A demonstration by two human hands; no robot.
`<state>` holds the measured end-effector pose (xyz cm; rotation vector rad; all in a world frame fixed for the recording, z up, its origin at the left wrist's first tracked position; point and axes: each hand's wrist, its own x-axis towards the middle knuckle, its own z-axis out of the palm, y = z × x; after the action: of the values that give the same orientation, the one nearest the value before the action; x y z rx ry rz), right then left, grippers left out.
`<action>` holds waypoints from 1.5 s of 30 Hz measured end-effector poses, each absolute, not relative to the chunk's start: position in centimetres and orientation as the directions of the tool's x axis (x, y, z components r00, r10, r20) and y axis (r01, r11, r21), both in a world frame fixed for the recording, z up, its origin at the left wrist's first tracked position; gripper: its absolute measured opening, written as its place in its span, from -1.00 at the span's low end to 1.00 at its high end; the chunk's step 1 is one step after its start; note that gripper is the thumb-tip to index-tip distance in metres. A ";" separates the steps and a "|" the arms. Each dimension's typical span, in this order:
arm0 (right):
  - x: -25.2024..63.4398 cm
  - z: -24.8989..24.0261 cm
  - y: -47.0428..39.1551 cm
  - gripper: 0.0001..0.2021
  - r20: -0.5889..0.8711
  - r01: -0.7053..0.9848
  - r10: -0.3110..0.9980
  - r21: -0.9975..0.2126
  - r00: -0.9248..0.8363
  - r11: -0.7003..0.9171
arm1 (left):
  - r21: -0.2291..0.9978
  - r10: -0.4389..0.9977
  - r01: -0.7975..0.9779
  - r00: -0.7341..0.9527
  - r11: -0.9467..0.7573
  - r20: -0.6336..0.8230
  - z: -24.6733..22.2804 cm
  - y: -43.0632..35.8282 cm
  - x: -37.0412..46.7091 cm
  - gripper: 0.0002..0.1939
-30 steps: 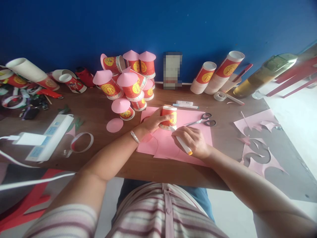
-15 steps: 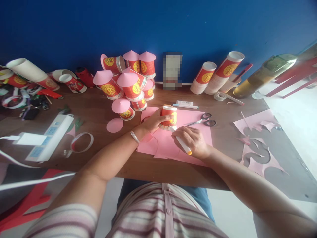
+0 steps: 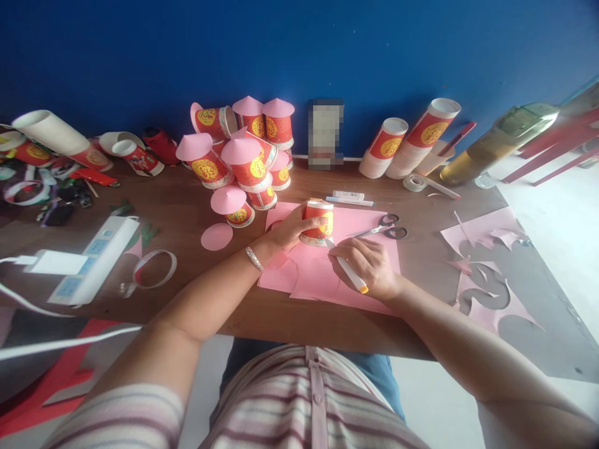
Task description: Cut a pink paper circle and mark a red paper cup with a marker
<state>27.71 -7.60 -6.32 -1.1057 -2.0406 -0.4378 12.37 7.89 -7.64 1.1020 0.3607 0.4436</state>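
My left hand [image 3: 294, 229] is wrapped round a red paper cup [image 3: 320, 218] with a yellow emblem. The cup is upside down on the pink paper [image 3: 346, 271], its white rim at the bottom bearing small coloured marks. In my right hand [image 3: 367, 265] is a white marker pen [image 3: 350, 273] with an orange-yellow end; its tip points at the cup's rim, and I cannot tell whether it touches. Scissors [image 3: 381, 226] with black handles lie partly open on the paper, just beyond my right hand. A pink paper circle [image 3: 216, 237] lies to the left.
Several red cups with pink cone tops [image 3: 241, 151] stand grouped at the back left. Two cup stacks [image 3: 384, 148] lean near the blue wall, beside a tape roll [image 3: 415, 181] and a bottle [image 3: 498, 144]. A power strip [image 3: 96, 259] lies left; paper scraps [image 3: 491, 299] lie right.
My right hand has shifted slightly right with the marker pen, whose tip has moved a little along the cup's rim. My left hand and the cup have barely moved.
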 end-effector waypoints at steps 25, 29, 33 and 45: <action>27.9 -6.6 -7.6 -0.76 0.719 0.831 0.599 -0.054 -0.352 0.554 | 0.935 0.540 -0.137 0.839 0.328 -0.067 -7.5 7.8 12.3 -0.46; 27.7 -6.6 -7.7 -0.77 0.749 0.835 0.565 -0.029 -0.345 0.549 | 0.932 0.533 -0.142 0.844 0.333 -0.061 -7.4 7.8 12.2 -0.49; 27.6 -6.5 -7.8 -0.78 0.759 0.827 0.544 -0.014 -0.358 0.563 | 0.919 0.539 -0.139 0.837 0.368 -0.089 -7.3 7.8 12.2 -0.47; 27.8 -6.6 -7.8 -0.77 0.734 0.821 0.569 -0.029 -0.370 0.571 | 0.926 0.554 -0.138 0.828 0.352 -0.088 -7.1 7.7 12.1 -0.46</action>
<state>27.76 -7.78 -6.59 -1.1062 -2.0842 -0.4482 12.05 7.70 -7.11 1.1292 0.4248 0.4655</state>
